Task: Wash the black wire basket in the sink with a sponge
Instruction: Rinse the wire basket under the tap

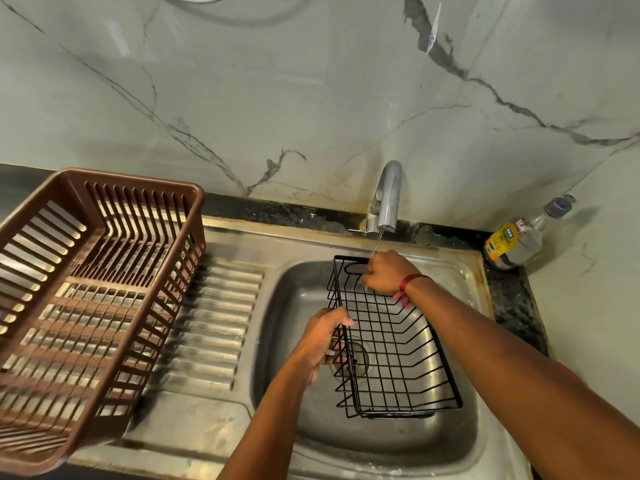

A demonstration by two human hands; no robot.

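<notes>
One black wire basket (394, 355), a rectangular grid of thin rods, lies tilted in the dull steel sink (381, 441). The left hand (322, 337) curls round its long side rim; the right hand (384, 273) clasps its far end under the chrome tap's (388, 199) thin stream.

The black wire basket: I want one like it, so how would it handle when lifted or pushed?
Probably stiff: the black wire basket holds its box shape tilted, gripped by the left hand and right hand. Likely light, being thin open wire. With the tap trickling, it may slide on the steel sink.
</notes>
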